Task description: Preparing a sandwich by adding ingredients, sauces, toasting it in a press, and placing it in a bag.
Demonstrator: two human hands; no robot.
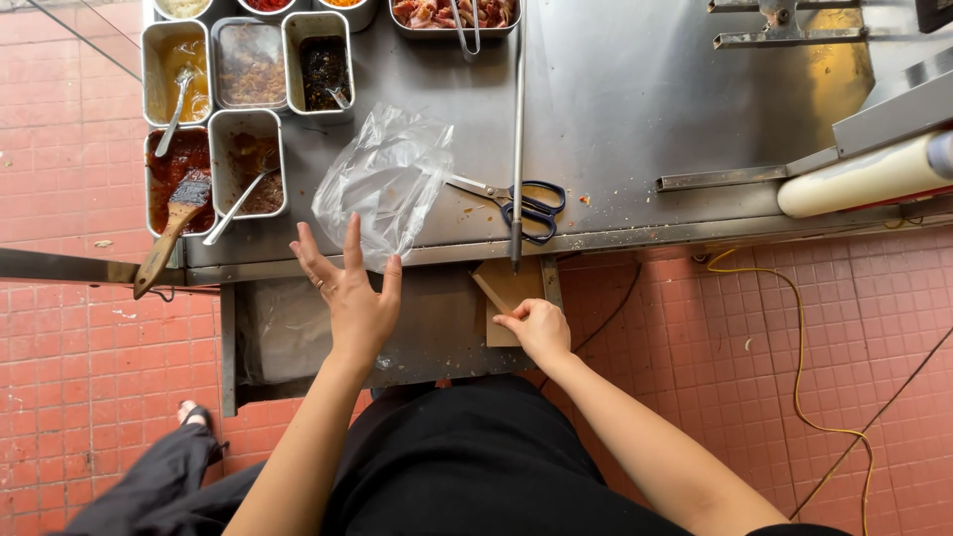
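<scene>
Pinching a stack of brown paper sleeves (501, 294) at its lower edge, our right hand (536, 329) has its fingers curled and clenched on the paper; the stack sits on the lower shelf just under the front lip of the steel counter (635, 109). Our left hand (349, 294) is released, fingers spread wide, grasping nothing, with its fingertips touching or nearly touching the near edge of a clear plastic bag (385, 184) that lies crumpled on the counter. Just beside the bag, to its right, we see blue-handled scissors (514, 203), blades open, and a thin metal rod (517, 129) crossing over them. Beyond the bag stand steel sauce tins: a yellow sauce with a spoon (177, 71), a red paste with a wooden-handled brush (180, 189), and a brown paste with a spoon (250, 169). Far right, a roll of cling film (859, 179) lies well apart from both hands.
</scene>
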